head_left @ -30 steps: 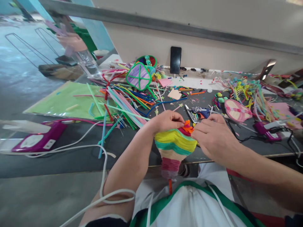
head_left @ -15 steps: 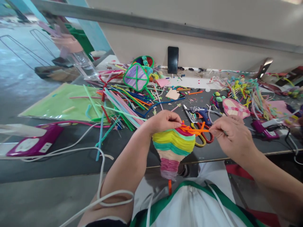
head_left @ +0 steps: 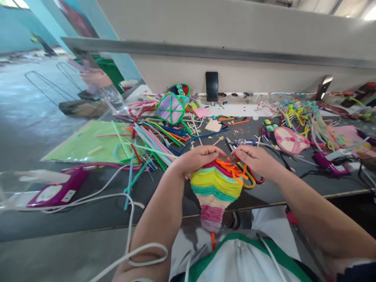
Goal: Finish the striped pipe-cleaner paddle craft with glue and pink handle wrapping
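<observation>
A striped, bulb-shaped pipe-cleaner craft piece (head_left: 219, 184) stands over the table's front edge, in bands of crimson, yellow, teal, cream and mauve. Its orange stem points down towards my lap. My left hand (head_left: 202, 158) grips its upper left edge, fingers bent over the back. Bunched orange pipe cleaner (head_left: 235, 172) lies twisted over the upper right part, one end sticking out. My right hand (head_left: 254, 159) is at the top right edge, thumb and fingers pressed together near the orange strand; what they pinch is hidden. Scissors (head_left: 251, 178) with yellow and red handles lie partly behind the piece.
Loose pipe cleaners (head_left: 158, 137) spread left of centre beside a green plastic packet (head_left: 85, 143). A purple glue gun base (head_left: 55, 188) and white cords lie at left. A phone (head_left: 212, 86) leans at the back. A pink-cream oval piece (head_left: 290, 140) lies right.
My right hand has moved left from the stretched orange pipe cleaner to the piece's top edge. The orange strand now lies bunched against the piece. The view has tilted up slightly.
</observation>
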The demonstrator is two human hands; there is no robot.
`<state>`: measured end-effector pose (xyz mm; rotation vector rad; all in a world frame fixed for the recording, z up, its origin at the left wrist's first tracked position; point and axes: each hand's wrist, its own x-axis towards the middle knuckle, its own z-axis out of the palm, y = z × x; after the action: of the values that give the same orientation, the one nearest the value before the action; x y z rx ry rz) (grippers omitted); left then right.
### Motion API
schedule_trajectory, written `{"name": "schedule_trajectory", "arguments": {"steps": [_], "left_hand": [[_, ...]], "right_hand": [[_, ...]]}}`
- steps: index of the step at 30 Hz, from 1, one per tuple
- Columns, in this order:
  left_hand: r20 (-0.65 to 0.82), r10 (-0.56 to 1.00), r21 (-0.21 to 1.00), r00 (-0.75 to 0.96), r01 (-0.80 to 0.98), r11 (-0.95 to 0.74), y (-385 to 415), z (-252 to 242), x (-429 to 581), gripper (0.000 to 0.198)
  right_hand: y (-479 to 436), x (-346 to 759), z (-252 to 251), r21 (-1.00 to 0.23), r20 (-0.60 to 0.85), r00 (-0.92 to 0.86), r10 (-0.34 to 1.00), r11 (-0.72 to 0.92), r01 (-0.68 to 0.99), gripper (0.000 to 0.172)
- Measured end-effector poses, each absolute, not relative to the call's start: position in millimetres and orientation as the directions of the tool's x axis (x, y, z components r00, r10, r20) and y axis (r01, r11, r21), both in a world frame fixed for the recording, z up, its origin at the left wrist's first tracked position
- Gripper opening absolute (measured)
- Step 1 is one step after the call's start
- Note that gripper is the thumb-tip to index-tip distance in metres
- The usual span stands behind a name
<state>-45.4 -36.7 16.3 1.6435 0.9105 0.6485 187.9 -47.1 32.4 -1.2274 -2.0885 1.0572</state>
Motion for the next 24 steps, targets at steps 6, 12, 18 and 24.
{"name": "schedule_trajectory", "arguments": {"steps": [6,12,18,24], "left_hand": [[-0.092,0.827,0.958,0.554,0.275,-0.078,-37,22,-46,0.026],[-0.097,0.814,0.973,0.572,0.225,-0.042,-35,17,-42,0.023],[0.258,0.935,0.953,-0.242,-0.093,-0.287,-13,7,-57,0.036],[-0.019,0.999,0.932,-0.038,-0.362,0.004,-8,-1,-47,0.049]], "right_hand": [[-36,174,24,-0.907,-0.127,-0.535,0.835,0.121,0.403,0.038],[-34,175,18,-0.922,-0.216,-0.603,0.768,0.042,0.384,0.033],[2,189,-6,-0.952,-0.238,-0.564,0.791,-0.306,-0.027,0.030],[23,209,-22,-0.872,-0.152,-0.457,0.876,-0.336,-0.355,0.028]]}}
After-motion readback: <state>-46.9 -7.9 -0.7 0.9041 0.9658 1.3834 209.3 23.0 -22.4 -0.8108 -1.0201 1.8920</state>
